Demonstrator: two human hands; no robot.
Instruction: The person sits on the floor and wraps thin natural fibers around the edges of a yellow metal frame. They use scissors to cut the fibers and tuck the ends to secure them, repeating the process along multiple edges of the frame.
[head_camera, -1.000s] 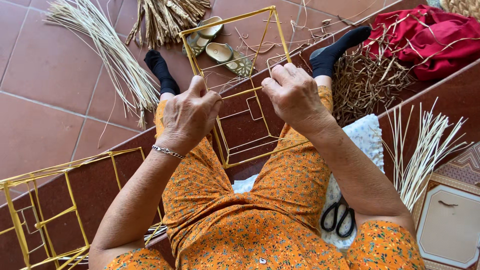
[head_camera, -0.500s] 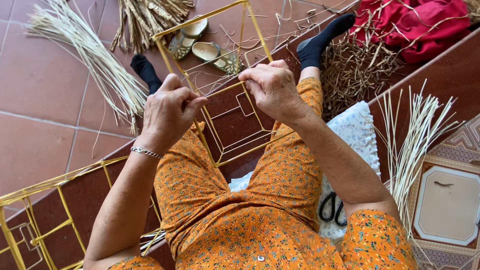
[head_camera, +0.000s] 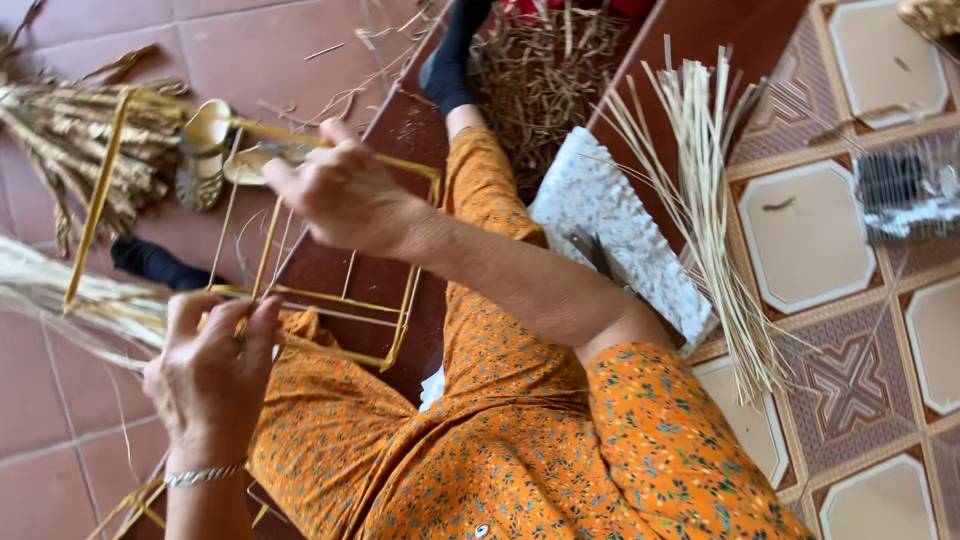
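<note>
The yellow wire frame (head_camera: 250, 290) is gripped at its near bar by the left hand (head_camera: 212, 372), fingers curled shut; its far bar is clasped by the right hand (head_camera: 340, 195).

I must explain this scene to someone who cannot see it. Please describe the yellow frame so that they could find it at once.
Start from the orange floral trousers of the seated person. Across the lap lies the yellow frame, an open box of thin yellow bars, with the left hand on its near edge and the right hand on its far edge. Unlike the loose pale straw bundles around it, it is rigid and straight-edged.
</note>
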